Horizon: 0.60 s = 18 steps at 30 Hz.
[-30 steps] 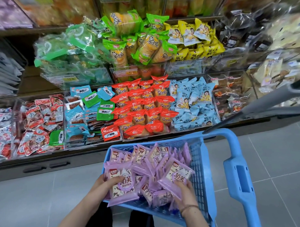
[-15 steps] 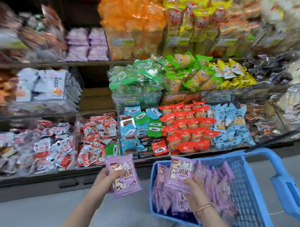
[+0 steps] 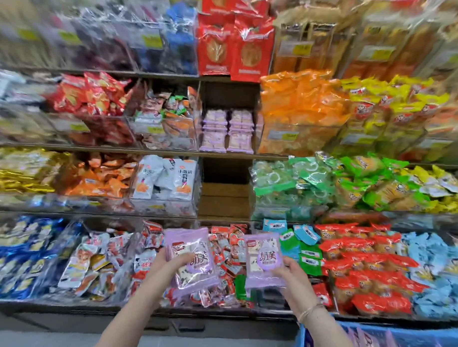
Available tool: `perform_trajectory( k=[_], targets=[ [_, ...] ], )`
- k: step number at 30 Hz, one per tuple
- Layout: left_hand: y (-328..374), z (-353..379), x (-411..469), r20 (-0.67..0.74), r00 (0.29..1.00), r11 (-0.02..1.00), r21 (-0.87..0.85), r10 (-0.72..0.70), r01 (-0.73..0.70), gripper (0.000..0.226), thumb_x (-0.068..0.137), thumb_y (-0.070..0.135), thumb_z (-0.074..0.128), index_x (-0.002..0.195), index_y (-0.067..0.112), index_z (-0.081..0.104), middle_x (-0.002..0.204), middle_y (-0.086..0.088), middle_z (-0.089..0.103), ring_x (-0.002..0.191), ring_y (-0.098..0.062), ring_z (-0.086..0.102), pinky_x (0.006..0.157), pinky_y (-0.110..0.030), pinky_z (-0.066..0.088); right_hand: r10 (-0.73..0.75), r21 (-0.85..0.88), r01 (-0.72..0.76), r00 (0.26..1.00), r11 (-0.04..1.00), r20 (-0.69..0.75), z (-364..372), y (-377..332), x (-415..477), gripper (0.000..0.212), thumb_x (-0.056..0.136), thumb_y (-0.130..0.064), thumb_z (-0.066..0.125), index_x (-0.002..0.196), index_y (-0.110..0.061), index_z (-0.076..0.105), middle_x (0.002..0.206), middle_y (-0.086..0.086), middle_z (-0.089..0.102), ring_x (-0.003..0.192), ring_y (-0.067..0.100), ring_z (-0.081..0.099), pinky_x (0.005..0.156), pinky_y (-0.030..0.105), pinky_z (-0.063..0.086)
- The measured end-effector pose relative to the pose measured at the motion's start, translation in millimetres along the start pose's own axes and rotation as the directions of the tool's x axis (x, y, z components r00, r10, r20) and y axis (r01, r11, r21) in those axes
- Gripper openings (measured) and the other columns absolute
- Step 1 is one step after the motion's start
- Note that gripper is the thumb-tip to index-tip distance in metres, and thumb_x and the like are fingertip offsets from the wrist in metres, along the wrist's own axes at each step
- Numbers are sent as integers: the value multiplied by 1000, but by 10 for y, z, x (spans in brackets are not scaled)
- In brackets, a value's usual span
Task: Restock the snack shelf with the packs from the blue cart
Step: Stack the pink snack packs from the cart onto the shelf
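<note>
Stocked snack shelving (image 3: 223, 155) fills the background, blurred at the edges. Left hand (image 3: 173, 262) grips one purple pack (image 3: 191, 257), fingers curled round its lower part. Right hand (image 3: 289, 274) grips a second pack (image 3: 263, 260) likewise. Both are held before the lowest tier. Matching purple stock (image 3: 226, 130) sits well above the hands. Below the right wrist, the blue cart (image 3: 298, 342) holds many more packs (image 3: 372, 344) — task judged early, most restocking outstanding.

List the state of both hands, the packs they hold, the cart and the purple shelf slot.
left hand, grips a purple pack
left purple pack, held tilted before the bottom shelf
right hand, grips another purple pack
right purple pack, held roughly upright, label showing
blue cart, holds more purple packs
shelved purple packs, two short stacks, room above
</note>
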<state>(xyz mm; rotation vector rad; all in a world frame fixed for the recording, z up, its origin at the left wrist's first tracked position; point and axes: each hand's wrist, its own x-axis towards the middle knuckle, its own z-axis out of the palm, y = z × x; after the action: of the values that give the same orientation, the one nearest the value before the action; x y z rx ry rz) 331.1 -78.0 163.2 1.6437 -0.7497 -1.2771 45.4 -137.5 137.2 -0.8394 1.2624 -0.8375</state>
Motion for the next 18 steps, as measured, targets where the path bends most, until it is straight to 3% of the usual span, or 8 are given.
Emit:
perform_trajectory(
  k=[4,7,10,13,15,18],
  targets=[
    [491,-115,406,-66,995,997,-4,75,-76,134,32,70,78,146,15,34,147,-8,42,129,-28,45,97,-43,45,-27,78,20,996,997,82,302,-504,507,15,87,-1,55,89,-16,59,88,7,70,71,17,62,62,29,44],
    [888,-170,694,-93,986,990,8,138,-137,117,37,67,76,137,14,45,137,-7,53,115,-23,56,73,-30,46,-60,124,43,989,991,133,508,-846,897,16,88,1,54,85,-15,56,81,4,73,68,17,67,56,25,50],
    [1228,-182,1018,-94,982,984,-60,162,-168,126,36,63,76,144,17,32,128,12,47,109,-10,51,81,-29,40,-82,143,55,978,988,189,678,-1111,1300,17,86,2,51,97,0,64,102,18,68,85,23,68,66,29,50],
    [1522,-238,1333,-151,971,977,-73,187,-200,113,37,59,80,134,16,43,131,-2,50,115,-19,52,88,-33,38,-101,157,63,963,986,251,828,-1313,1631,23,87,0,52,100,-3,71,109,17,69,94,24,68,67,27,53],
    [1733,-283,1502,-167,958,965,-76,235,-250,96,34,60,79,112,13,51,113,-6,55,92,-20,57,81,-36,42,-123,158,81,953,984,277,929,-1463,1792,25,89,-1,51,99,-8,72,106,15,70,92,22,69,65,25,54],
    [2089,-313,1732,-193,927,937,-79,322,-341,75,41,56,73,94,9,48,76,-9,45,54,-15,49,53,-23,38,-142,149,106,956,983,258,1087,-1688,1977,24,91,-3,53,113,-6,62,109,13,70,93,20,69,65,24,54]
  ],
)
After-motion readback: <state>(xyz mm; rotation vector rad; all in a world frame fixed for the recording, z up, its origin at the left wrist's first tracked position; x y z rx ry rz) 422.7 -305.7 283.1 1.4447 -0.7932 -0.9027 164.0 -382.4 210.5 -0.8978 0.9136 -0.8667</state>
